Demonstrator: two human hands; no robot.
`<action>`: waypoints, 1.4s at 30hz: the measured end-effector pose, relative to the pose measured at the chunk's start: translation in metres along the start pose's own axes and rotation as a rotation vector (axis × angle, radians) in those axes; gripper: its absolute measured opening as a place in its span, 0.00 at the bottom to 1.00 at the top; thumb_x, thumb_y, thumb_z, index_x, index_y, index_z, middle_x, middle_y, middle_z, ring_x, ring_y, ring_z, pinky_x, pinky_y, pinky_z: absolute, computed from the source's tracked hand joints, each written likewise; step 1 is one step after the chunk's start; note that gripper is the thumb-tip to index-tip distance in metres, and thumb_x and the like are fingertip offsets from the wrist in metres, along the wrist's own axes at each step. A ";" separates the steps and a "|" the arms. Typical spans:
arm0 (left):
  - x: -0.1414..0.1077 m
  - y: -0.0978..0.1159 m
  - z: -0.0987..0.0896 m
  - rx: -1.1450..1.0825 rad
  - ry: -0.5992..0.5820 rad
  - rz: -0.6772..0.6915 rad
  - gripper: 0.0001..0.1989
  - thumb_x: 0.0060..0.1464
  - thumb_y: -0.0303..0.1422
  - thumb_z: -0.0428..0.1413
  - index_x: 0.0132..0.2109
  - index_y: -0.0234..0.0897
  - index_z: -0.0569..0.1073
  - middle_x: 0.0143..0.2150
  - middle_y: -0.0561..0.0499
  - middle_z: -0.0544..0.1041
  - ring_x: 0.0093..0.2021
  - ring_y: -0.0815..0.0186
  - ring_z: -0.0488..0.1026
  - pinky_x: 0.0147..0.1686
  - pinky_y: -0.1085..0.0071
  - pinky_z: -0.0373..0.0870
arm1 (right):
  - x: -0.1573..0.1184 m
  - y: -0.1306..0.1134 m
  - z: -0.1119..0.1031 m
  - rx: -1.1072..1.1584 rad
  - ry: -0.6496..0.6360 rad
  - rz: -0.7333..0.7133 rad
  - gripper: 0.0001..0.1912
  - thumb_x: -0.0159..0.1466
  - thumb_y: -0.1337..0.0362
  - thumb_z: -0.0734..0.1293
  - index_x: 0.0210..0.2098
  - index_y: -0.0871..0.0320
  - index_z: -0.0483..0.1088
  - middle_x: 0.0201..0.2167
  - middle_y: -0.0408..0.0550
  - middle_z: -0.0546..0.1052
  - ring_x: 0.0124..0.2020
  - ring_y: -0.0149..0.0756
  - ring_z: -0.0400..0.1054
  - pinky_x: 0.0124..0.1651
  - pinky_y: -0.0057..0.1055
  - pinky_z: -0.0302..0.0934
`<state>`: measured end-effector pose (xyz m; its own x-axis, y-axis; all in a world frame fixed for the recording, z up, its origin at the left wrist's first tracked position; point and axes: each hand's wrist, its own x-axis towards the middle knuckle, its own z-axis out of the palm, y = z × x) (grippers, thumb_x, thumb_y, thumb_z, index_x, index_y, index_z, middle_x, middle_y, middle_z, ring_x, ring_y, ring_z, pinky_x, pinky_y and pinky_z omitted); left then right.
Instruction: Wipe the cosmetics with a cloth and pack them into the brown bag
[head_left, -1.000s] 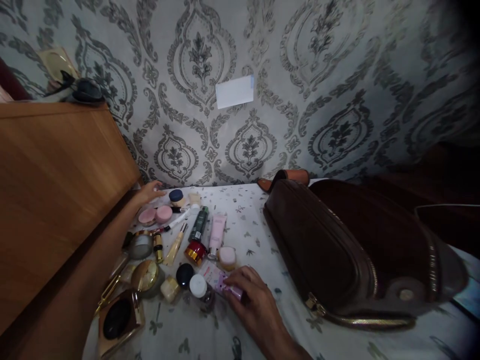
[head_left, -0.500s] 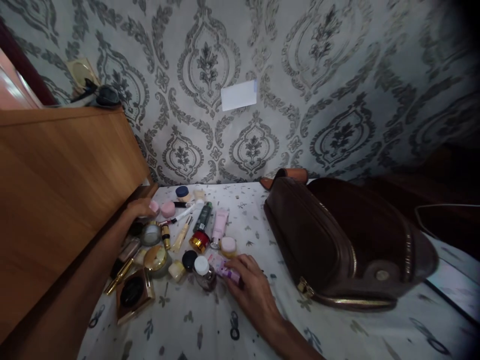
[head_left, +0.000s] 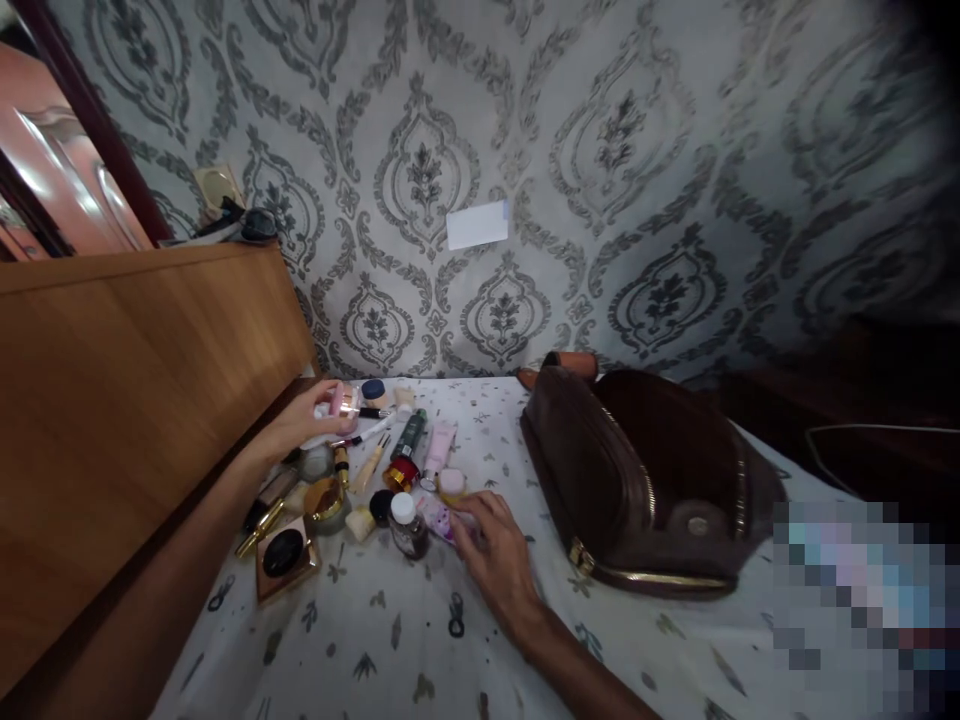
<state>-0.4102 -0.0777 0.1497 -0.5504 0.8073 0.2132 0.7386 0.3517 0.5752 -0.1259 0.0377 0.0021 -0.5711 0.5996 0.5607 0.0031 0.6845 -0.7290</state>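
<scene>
My left hand (head_left: 304, 420) reaches in at the back left, its fingers around a pink jar (head_left: 345, 403) near a blue-lidded jar (head_left: 373, 393). Lower and to the right, my right hand (head_left: 491, 540) has its fingertips by a purple-and-pink tube (head_left: 437, 517) and a pale-lidded jar (head_left: 451, 484); whether it grips either is unclear. Around them lie a white-capped bottle (head_left: 406, 522), a green tube (head_left: 409, 435), a pink tube (head_left: 439, 448), a red-and-gold jar (head_left: 400, 474), a gold-lidded jar (head_left: 325, 498) and a square compact (head_left: 286, 556).
An open brown bag (head_left: 600, 480) stands on the patterned white cloth (head_left: 397, 640) at the right. A wooden cabinet (head_left: 150, 370) borders the left side. Behind is the wallpapered wall (head_left: 637, 250). An orange-brown object (head_left: 576, 365) lies behind the bag.
My left hand has moved right, and the pink jar now shows between its fingers. My right hand's fingers have shifted up towards the pale-lidded jar. The view has tilted slightly.
</scene>
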 end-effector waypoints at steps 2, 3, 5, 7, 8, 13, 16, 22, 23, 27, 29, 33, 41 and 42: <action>-0.024 0.029 0.008 -0.066 -0.047 0.083 0.37 0.43 0.45 0.65 0.60 0.40 0.67 0.54 0.48 0.77 0.55 0.53 0.73 0.55 0.62 0.70 | 0.004 -0.018 -0.008 0.168 0.017 0.017 0.10 0.67 0.61 0.62 0.39 0.57 0.75 0.38 0.52 0.76 0.43 0.42 0.69 0.45 0.38 0.65; -0.037 0.044 0.013 -0.089 -0.076 0.124 0.38 0.43 0.44 0.65 0.61 0.41 0.67 0.54 0.49 0.77 0.55 0.53 0.73 0.56 0.62 0.70 | 0.006 -0.028 -0.012 0.272 0.001 0.054 0.12 0.68 0.58 0.62 0.40 0.56 0.75 0.40 0.52 0.76 0.44 0.42 0.69 0.45 0.37 0.65; -0.062 0.072 0.031 -0.121 -0.086 0.201 0.36 0.44 0.41 0.65 0.61 0.43 0.67 0.55 0.49 0.77 0.55 0.53 0.74 0.56 0.60 0.70 | 0.009 -0.048 -0.020 0.543 -0.073 0.192 0.16 0.69 0.51 0.62 0.45 0.55 0.74 0.45 0.52 0.76 0.46 0.41 0.70 0.42 0.34 0.66; -0.087 0.096 0.055 -0.105 -0.090 0.256 0.36 0.44 0.39 0.66 0.61 0.46 0.67 0.58 0.49 0.75 0.57 0.52 0.73 0.56 0.59 0.71 | 0.008 -0.062 -0.028 0.885 -0.170 0.347 0.23 0.66 0.45 0.63 0.54 0.51 0.69 0.50 0.50 0.76 0.46 0.41 0.71 0.38 0.33 0.67; -0.099 0.105 0.070 -0.081 -0.076 0.284 0.37 0.44 0.39 0.66 0.62 0.47 0.67 0.59 0.48 0.75 0.58 0.50 0.73 0.55 0.58 0.72 | 0.006 -0.066 -0.032 1.025 -0.201 0.408 0.26 0.65 0.44 0.64 0.57 0.49 0.67 0.51 0.49 0.75 0.46 0.40 0.71 0.37 0.32 0.68; -0.146 0.118 0.139 -0.057 0.042 0.360 0.43 0.45 0.40 0.68 0.67 0.51 0.60 0.64 0.41 0.70 0.61 0.46 0.70 0.55 0.51 0.71 | -0.022 -0.048 -0.062 1.283 -0.181 0.625 0.22 0.59 0.51 0.73 0.51 0.49 0.71 0.50 0.45 0.78 0.45 0.38 0.72 0.36 0.29 0.68; -0.161 0.116 0.156 -0.168 0.071 0.306 0.38 0.50 0.40 0.66 0.65 0.49 0.60 0.58 0.42 0.75 0.57 0.50 0.74 0.52 0.54 0.73 | -0.037 -0.028 -0.078 1.395 -0.131 0.752 0.18 0.59 0.53 0.74 0.46 0.50 0.73 0.46 0.43 0.79 0.40 0.35 0.74 0.35 0.28 0.69; -0.174 0.136 0.160 -0.209 0.280 0.430 0.13 0.63 0.35 0.53 0.54 0.42 0.67 0.48 0.44 0.76 0.50 0.58 0.75 0.50 0.59 0.73 | -0.049 -0.016 -0.080 1.488 -0.119 0.882 0.14 0.58 0.55 0.74 0.41 0.53 0.74 0.39 0.42 0.80 0.37 0.33 0.74 0.37 0.28 0.71; -0.174 0.141 0.164 -0.185 0.291 0.511 0.14 0.64 0.33 0.52 0.56 0.41 0.66 0.52 0.42 0.75 0.54 0.58 0.73 0.54 0.58 0.71 | -0.051 -0.017 -0.078 1.488 -0.126 0.852 0.15 0.58 0.55 0.75 0.43 0.52 0.74 0.40 0.41 0.80 0.38 0.32 0.74 0.37 0.28 0.71; -0.170 0.158 0.186 -0.080 0.212 0.760 0.16 0.65 0.31 0.49 0.59 0.38 0.66 0.59 0.38 0.72 0.61 0.56 0.68 0.61 0.55 0.65 | -0.063 -0.021 -0.071 1.427 -0.169 0.705 0.21 0.53 0.58 0.77 0.45 0.48 0.74 0.44 0.39 0.78 0.44 0.32 0.72 0.42 0.26 0.69; -0.163 0.160 0.195 -0.126 0.137 0.728 0.13 0.65 0.32 0.49 0.53 0.38 0.72 0.53 0.40 0.77 0.58 0.55 0.71 0.62 0.51 0.62 | -0.066 -0.021 -0.071 1.379 -0.172 0.678 0.22 0.51 0.58 0.78 0.45 0.48 0.74 0.45 0.40 0.78 0.45 0.33 0.72 0.43 0.27 0.69; -0.146 0.154 0.197 -0.365 0.068 0.477 0.13 0.64 0.35 0.48 0.44 0.37 0.76 0.42 0.43 0.80 0.46 0.58 0.75 0.50 0.58 0.70 | -0.065 -0.019 -0.078 1.313 -0.270 0.686 0.23 0.56 0.57 0.76 0.50 0.48 0.71 0.45 0.43 0.78 0.39 0.33 0.73 0.38 0.30 0.69; -0.141 0.132 0.197 -0.629 0.095 0.196 0.17 0.68 0.41 0.44 0.47 0.37 0.73 0.47 0.46 0.80 0.49 0.61 0.76 0.50 0.65 0.71 | -0.055 -0.014 -0.083 1.503 -0.272 0.769 0.22 0.56 0.56 0.77 0.49 0.49 0.73 0.47 0.42 0.78 0.41 0.35 0.73 0.42 0.35 0.72; -0.143 0.131 0.199 -0.654 0.099 0.173 0.17 0.68 0.41 0.44 0.49 0.37 0.72 0.49 0.45 0.79 0.51 0.60 0.75 0.52 0.64 0.70 | -0.054 -0.012 -0.082 1.530 -0.250 0.786 0.22 0.56 0.55 0.77 0.48 0.49 0.74 0.46 0.42 0.78 0.42 0.35 0.73 0.43 0.35 0.72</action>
<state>-0.1577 -0.0526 0.0375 -0.5017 0.7678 0.3985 0.4491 -0.1625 0.8786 -0.0280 0.0304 0.0127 -0.9177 0.3951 -0.0421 -0.3117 -0.7817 -0.5402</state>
